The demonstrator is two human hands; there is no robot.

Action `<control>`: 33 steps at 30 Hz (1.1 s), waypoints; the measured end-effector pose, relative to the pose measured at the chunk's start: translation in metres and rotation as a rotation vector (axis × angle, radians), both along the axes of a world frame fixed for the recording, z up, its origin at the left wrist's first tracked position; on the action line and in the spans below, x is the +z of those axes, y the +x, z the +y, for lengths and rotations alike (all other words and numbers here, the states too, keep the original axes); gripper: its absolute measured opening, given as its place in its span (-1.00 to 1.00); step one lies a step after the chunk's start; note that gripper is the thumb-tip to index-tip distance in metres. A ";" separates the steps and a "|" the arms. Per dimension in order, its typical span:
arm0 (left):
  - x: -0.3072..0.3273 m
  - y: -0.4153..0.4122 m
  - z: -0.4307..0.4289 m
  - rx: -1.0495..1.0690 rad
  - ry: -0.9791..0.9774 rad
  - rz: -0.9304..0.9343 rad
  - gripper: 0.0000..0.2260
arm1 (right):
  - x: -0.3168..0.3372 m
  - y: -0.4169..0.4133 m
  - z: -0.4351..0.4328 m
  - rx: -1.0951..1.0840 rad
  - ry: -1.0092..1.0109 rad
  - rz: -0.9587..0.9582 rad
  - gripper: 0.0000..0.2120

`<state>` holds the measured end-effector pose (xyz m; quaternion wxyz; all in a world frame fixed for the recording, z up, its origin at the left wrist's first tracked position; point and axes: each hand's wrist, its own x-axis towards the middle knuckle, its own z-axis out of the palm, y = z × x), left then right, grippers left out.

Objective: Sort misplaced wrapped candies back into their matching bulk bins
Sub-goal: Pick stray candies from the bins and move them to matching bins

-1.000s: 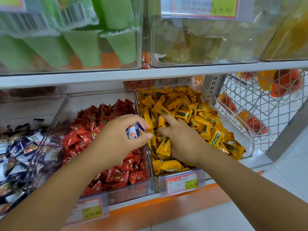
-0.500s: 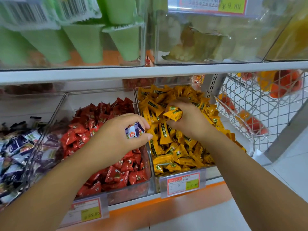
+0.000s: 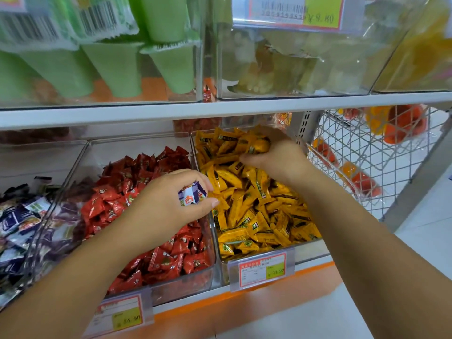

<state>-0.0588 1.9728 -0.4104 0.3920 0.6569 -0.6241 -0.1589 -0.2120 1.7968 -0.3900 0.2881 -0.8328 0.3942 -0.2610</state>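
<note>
Change since 1 s ago is all on the right side. The right hand [image 3: 276,155] was digging near the front of the yellow bin [image 3: 309,248]. Half a sec ago it was mid-bin w/ a few pieces lifted. Now it's up at the bin's back right corner, fingers curled round a small bunch of yellow candies [image 3: 256,223]. It looks like it's raking the pile front to back to turn it over.

The left hand [image 3: 171,204] has barely moved. It still pinches the blue-white candy [image 3: 192,195] btwn thumb & fingertips, held in the air over the wall btwn the red bin [image 3: 183,287] and the yellow bin. That may be more than one wrapper, can't tell.

What it means:
- The stray is out of the wrong pile but not home yet. Its match is prob the blue-purple bin [image 3: 49,228] at the left end of the shelf [image 3: 313,272], past the red candies [image 3: 146,192].
- The search of the yellow bin is approx done front to back. No off-colour wrapper shows on top of the yellow pile now, but the layers under the right hand are hidden.
- My read is the stray drop-off is waiting on this last sweep. After that the left hand needs to cross the red bin leftward and let go over the blue-purple pile.
</note>
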 end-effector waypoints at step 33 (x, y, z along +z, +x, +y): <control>0.004 -0.013 -0.004 0.104 0.029 -0.102 -0.90 | -0.007 -0.067 -0.003 0.000 0.238 0.160 -0.52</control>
